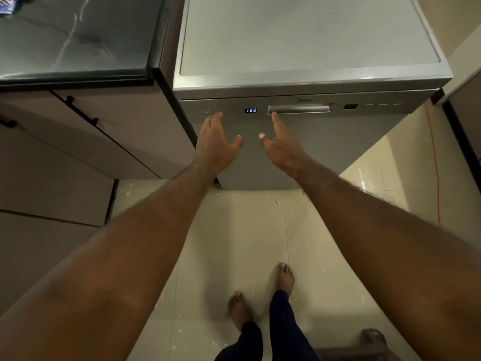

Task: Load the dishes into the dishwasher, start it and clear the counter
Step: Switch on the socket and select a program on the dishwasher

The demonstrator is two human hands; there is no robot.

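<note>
- Left hand [214, 144]: fingers straight, thumb spread wide, holding nothing. The fingertips reach the control strip of the dishwasher [338, 142], at 9 o'clock from the display [251, 110]. Contact with the strip cannot be confirmed.
- Right hand [282, 147]: likewise spread wide and empty. The forefinger tip sits just below the left end of the door handle [299, 109], at 3 o'clock from the display.
- The two thumbs point toward each other, apart, in front of the door.
- Dishwasher: at 12 o'clock from the person, door shut, display lit and reading 1:30. A row of buttons [381, 105] lies at 3 o'clock from the handle.
- Counter [73, 35]: dark and glossy, at 10 o'clock, just beside the dishwasher. A blue packet [6, 5] lies at its far left corner, partly cut off.
- Cabinet [78, 152]: below the counter, at 9 o'clock, with black handles.
- Floor [234, 230]: pale tiles with small specks. Two bare feet [285, 277] stand at 6 o'clock. An orange cord [436, 165] runs at 3 o'clock, beside the dishwasher.
</note>
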